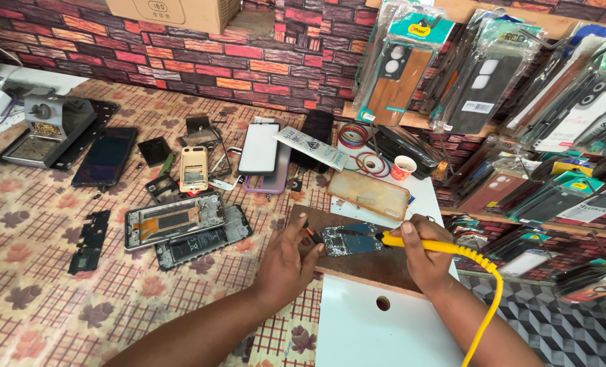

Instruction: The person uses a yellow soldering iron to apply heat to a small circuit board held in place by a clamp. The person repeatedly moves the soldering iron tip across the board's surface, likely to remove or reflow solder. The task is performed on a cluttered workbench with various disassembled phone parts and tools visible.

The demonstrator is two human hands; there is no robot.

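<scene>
Both forearms reach in from the bottom edge, angled toward each other over the counter (58,299) with its patterned cloth. The right hand (422,255) is curled closed around a yellow soldering iron (418,245), its coiled yellow cord (486,299) trailing down past the wrist — the tip points left at a small blue circuit board (350,239). The left hand (288,261) pinches a small orange-and-black tool (312,234) in closed fingers at the board's left edge. The board lies on a brown wooden slab (371,265). Farther back — opened phone frames (174,221), a dark phone (106,156) and hanging phone cases (398,68).
</scene>
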